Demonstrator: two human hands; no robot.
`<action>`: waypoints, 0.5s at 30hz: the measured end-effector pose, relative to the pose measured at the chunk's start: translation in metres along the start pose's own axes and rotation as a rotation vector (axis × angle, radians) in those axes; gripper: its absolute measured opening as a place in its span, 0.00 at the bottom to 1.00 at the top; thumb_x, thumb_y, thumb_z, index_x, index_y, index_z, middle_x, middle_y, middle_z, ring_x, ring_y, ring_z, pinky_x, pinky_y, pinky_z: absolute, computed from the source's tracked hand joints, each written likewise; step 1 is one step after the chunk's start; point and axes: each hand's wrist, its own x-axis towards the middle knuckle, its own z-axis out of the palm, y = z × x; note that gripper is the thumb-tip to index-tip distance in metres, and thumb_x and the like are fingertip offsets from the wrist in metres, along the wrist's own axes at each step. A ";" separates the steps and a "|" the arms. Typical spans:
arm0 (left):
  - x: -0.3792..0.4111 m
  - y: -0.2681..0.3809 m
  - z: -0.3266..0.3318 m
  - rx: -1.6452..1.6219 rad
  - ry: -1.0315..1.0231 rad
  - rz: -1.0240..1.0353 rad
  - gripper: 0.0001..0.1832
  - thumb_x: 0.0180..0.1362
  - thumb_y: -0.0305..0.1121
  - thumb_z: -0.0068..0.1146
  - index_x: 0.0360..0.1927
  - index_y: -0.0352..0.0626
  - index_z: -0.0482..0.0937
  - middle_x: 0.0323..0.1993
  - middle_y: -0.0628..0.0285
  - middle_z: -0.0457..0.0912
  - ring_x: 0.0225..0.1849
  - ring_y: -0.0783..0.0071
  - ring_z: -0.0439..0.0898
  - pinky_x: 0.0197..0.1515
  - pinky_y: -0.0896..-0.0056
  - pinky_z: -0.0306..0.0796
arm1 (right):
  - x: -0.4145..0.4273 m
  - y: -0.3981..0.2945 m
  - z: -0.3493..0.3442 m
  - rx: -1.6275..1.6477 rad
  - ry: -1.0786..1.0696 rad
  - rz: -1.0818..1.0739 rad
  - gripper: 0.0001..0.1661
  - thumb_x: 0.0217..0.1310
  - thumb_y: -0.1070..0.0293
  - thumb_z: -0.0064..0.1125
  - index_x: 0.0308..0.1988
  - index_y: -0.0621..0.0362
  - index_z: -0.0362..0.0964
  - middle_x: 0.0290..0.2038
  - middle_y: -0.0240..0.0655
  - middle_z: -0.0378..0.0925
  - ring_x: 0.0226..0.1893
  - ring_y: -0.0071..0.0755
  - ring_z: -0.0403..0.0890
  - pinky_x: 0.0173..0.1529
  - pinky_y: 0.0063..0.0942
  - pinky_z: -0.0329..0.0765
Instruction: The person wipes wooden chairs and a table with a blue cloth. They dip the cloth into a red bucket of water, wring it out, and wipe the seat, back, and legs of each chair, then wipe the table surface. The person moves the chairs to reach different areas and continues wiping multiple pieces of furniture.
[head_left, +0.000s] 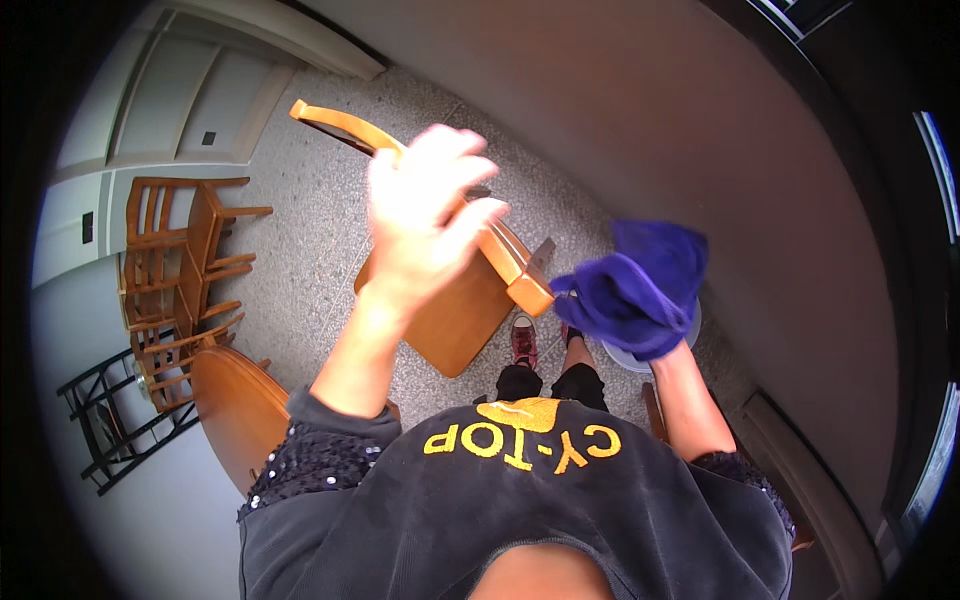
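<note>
A wooden chair stands before me, its top rail (346, 123) running diagonally and its flat brown seat (459, 319) showing below. Over the middle of the rail is my left hand (427, 217), overexposed, its fingers spread; whether it touches or grips the wood cannot be told. A blue-purple cloth (637, 289) wraps over my right hand (670, 358), which holds it beside the right end of the rail. The cloth hides the fingers of that hand. Part of a light-coloured round basin or bucket (697, 330) shows behind the cloth, on the floor.
Several wooden chairs (196, 247) are grouped at the left, near a round wooden table (236, 405) and a black metal frame (124, 416). A large plain wall-like surface (675, 127) runs along the upper right. My shoes (524, 341) are on the speckled floor (315, 172) by the chair.
</note>
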 end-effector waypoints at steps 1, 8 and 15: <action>-0.005 -0.001 0.015 0.035 -0.094 0.031 0.07 0.45 0.37 0.60 0.22 0.46 0.77 0.29 0.68 0.78 0.42 0.67 0.74 0.59 0.49 0.50 | 0.013 -0.002 0.012 -0.056 -0.025 -0.082 0.28 0.56 0.59 0.54 0.54 0.60 0.60 0.52 0.38 0.67 0.50 0.32 0.70 0.53 0.33 0.69; -0.063 -0.010 -0.013 -0.031 0.088 -0.056 0.06 0.38 0.29 0.58 0.12 0.44 0.73 0.17 0.65 0.71 0.31 0.64 0.72 0.64 0.48 0.38 | 0.081 0.147 0.029 0.189 -0.098 -0.071 0.27 0.65 0.62 0.40 0.60 0.62 0.51 0.56 0.40 0.63 0.54 0.35 0.68 0.59 0.32 0.66; -0.161 -0.006 -0.104 0.019 -0.022 -0.209 0.06 0.36 0.33 0.52 0.13 0.45 0.78 0.29 0.66 0.77 0.40 0.63 0.68 0.66 0.48 0.38 | 0.084 0.257 0.017 -0.601 0.225 -0.025 0.16 0.54 0.62 0.54 0.41 0.59 0.73 0.43 0.40 0.76 0.45 0.38 0.76 0.49 0.30 0.72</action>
